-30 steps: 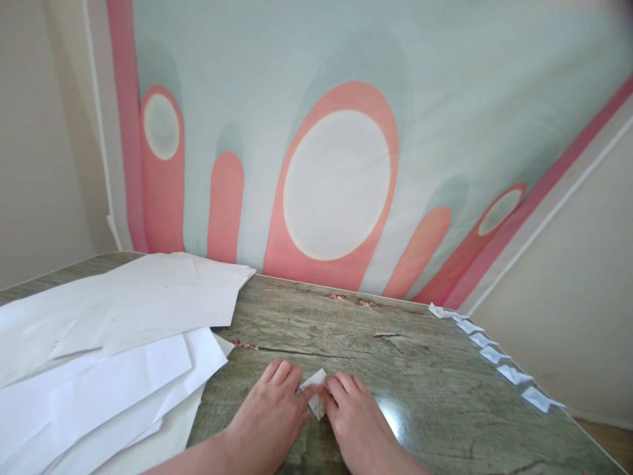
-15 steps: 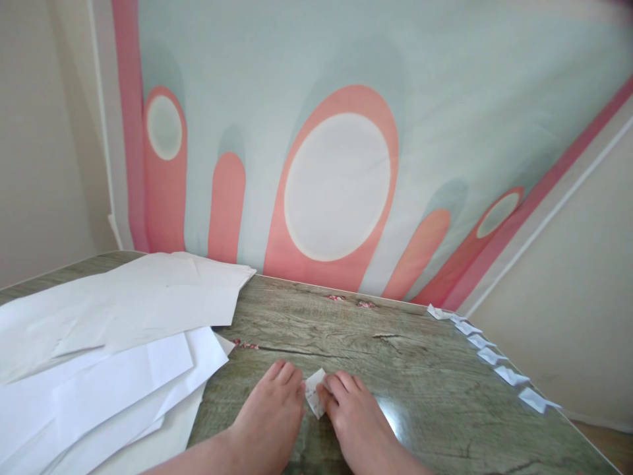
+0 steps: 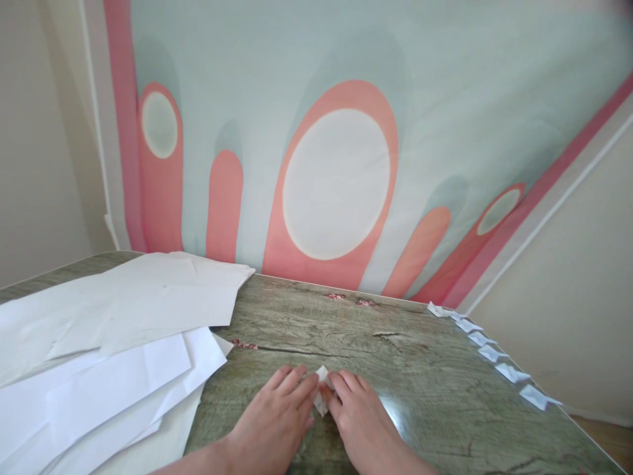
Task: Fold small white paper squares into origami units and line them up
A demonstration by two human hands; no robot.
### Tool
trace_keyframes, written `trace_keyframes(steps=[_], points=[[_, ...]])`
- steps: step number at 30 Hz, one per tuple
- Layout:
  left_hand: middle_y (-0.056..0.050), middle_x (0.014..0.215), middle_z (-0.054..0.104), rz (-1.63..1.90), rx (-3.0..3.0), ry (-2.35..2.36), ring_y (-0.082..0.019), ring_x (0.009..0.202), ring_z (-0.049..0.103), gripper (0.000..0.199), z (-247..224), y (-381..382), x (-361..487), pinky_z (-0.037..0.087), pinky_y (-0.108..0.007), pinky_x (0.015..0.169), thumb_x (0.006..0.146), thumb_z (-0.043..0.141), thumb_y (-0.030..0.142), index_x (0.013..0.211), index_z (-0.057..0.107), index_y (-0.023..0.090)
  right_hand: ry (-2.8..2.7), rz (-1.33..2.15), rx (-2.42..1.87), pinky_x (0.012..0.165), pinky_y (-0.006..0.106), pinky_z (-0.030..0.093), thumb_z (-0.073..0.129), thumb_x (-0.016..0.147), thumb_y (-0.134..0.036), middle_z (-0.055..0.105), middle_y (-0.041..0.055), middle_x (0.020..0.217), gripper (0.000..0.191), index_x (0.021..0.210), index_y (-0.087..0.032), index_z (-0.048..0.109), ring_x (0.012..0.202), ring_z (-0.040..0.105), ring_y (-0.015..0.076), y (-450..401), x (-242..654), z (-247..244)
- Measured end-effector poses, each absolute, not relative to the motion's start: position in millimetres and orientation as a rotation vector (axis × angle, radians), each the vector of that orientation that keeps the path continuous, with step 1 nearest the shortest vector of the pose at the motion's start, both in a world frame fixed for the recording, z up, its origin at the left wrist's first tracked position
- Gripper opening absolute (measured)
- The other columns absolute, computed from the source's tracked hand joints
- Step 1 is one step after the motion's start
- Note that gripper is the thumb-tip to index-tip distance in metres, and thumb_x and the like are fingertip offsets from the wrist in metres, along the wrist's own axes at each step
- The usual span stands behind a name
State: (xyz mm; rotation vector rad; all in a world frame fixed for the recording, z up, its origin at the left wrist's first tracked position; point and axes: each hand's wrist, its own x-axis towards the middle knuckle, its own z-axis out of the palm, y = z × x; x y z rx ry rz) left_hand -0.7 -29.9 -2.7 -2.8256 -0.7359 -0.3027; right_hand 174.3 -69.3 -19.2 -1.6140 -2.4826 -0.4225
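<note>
A small folded piece of white paper (image 3: 322, 404) lies on the table at the lower middle, partly covered by my fingers. On its left side my left hand (image 3: 279, 412) is closed on the edge, with the fingertips pressing over the paper and the thumb low beside it. My right hand (image 3: 363, 415) pinches the opposite edge between thumb and bent fingers. Only the paper's top point and lower part show between the two hands.
White paper sheets (image 3: 163, 297) lie piled on the left, with cut strips (image 3: 119, 376) in front. Several small folded paper pieces (image 3: 513, 373) line the right edge of the wood-grain table (image 3: 425, 369). Behind hangs a green and pink backdrop (image 3: 425, 119).
My left hand has moved right and slid its fingers over the paper, which now shows as a narrower shape. My right hand stays nearly in place.
</note>
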Motion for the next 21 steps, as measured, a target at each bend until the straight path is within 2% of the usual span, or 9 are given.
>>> trace_keyframes(steps=[14,21], points=[[-0.010,0.116,0.059,-0.288,-2.834,-0.765,-0.025,0.111,0.046,0.039,-1.2,-29.3,3.7,0.021,-0.039,0.101,0.092,0.041,0.039,0.116,0.058,0.013,-2.480,-0.432,-1.756,0.070,0.037,0.038,0.057,0.081,-0.006,0.063,0.0097,0.091,0.020,0.099,-0.013,0.064,0.084,0.055,0.0246,-73.1,176.6,-14.5],[-0.010,0.117,0.059,-0.310,-2.834,-0.753,-0.025,0.111,0.046,0.042,-3.9,-27.9,3.1,0.020,-0.038,0.102,0.092,0.040,0.042,0.117,0.057,0.012,-2.486,-0.495,-1.842,0.065,0.037,0.037,0.055,0.076,-0.002,0.062,0.0104,0.083,0.019,0.085,-0.012,0.067,0.077,0.054,0.0251,-74.3,181.3,-17.1]])
